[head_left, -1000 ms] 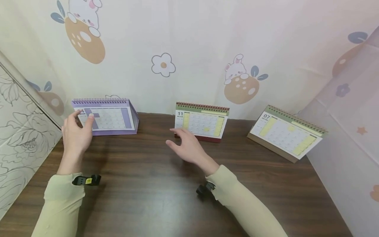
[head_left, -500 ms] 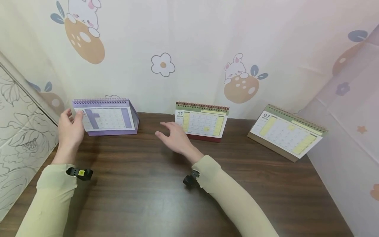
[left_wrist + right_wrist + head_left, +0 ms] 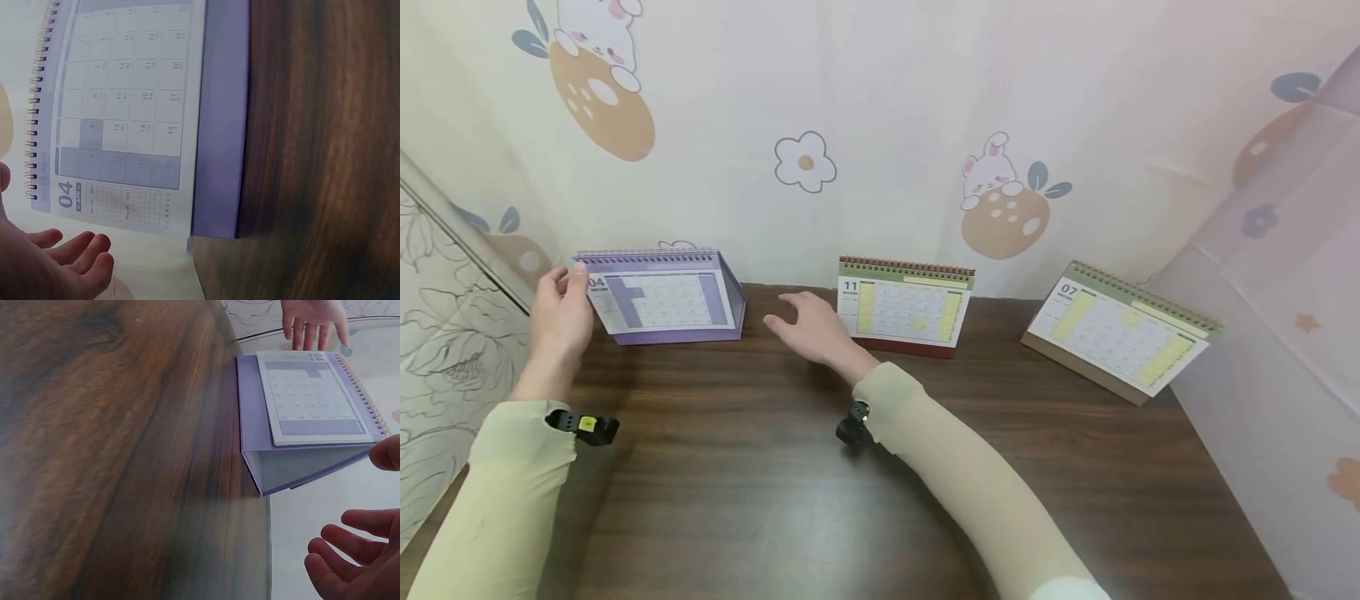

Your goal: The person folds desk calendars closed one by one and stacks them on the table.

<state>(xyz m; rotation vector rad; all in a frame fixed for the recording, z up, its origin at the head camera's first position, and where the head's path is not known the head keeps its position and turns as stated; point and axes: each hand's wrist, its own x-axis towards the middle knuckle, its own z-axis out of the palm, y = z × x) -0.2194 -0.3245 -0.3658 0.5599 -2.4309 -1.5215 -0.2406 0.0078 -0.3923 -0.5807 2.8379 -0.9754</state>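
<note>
A purple spiral-bound desk calendar (image 3: 670, 300) showing page 04 stands upright like a tent at the back left of the table. My left hand (image 3: 560, 312) is beside its left edge, thumb near the top corner. In the left wrist view the fingers (image 3: 94, 265) of that hand are loosely bent just off the page's edge. My right hand (image 3: 812, 327) reaches toward the purple calendar's right side, thumb and fingers spread with nothing between them. Seen from the right wrist, the calendar (image 3: 319, 403) shows its open triangular end, facing that hand.
Behind the right hand stands a green-and-red desk calendar (image 3: 906, 308) on page 11. Farther right, a desk calendar (image 3: 1120, 329) with a tan base and page 07 is turned at an angle. A patterned curtain (image 3: 895, 125) hangs along the table's back edge.
My left hand has drawn back leftward from the front of the purple calendar to its left edge. The right hand has moved left, away from the page 11 calendar.
</note>
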